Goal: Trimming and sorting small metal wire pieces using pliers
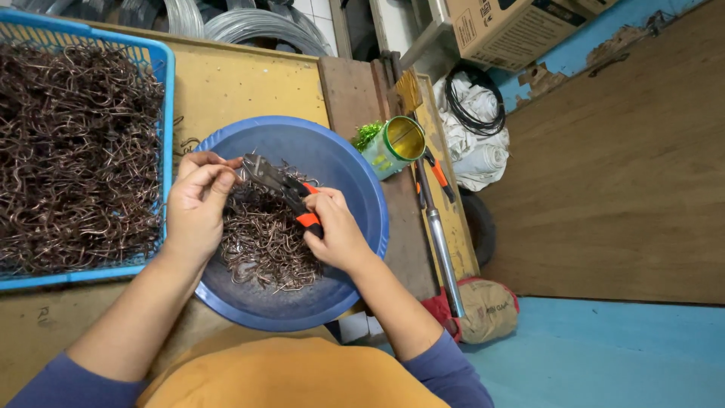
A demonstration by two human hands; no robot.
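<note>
left hand: thin wire piece pinched | right hand: orange-handled steel pliers gripped | over round blue plastic basin of bent wire hooks

bright, even light | soft shadows | sharp focus | edges bend outward

brown cardboard box top right, green labelled tin beside basin

A worn yellow counter meets a brown wooden wall panel. Blue floor lies below; peeling blue paint, apparently wall, shows beside a cardboard box.
</note>
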